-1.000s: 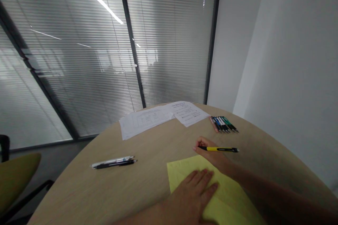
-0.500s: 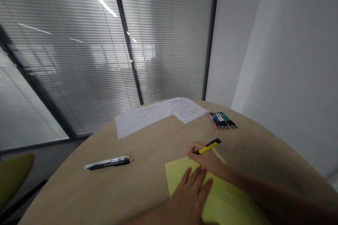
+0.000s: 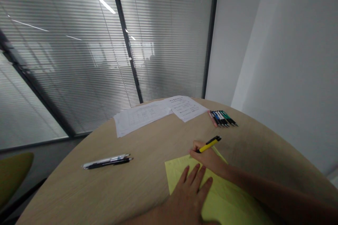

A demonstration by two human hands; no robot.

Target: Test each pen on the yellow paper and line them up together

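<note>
A sheet of yellow paper [image 3: 224, 204] lies on the round wooden table [image 3: 142, 140] in front of me. My left hand [image 3: 188, 191] rests flat on it, fingers spread. Near the sheet's top edge, my right hand [image 3: 207, 158] grips a yellow and black pen [image 3: 210, 145], its back end slanting up to the right. The pen's tip is hidden by my fingers. Faint marks along the sheet's top edge are too small to read.
Two pens [image 3: 107, 161], one white and one black, lie side by side to the left. Several coloured pens [image 3: 223, 119] form a row at the back right. Printed sheets [image 3: 142, 116] lie at the far edge. A yellow-green chair [image 3: 16, 175] stands left, below glass with blinds.
My right hand has moved slightly to the right along the sheet's top edge with the pen. The left hand stays in place on the paper. The view has shifted a little.
</note>
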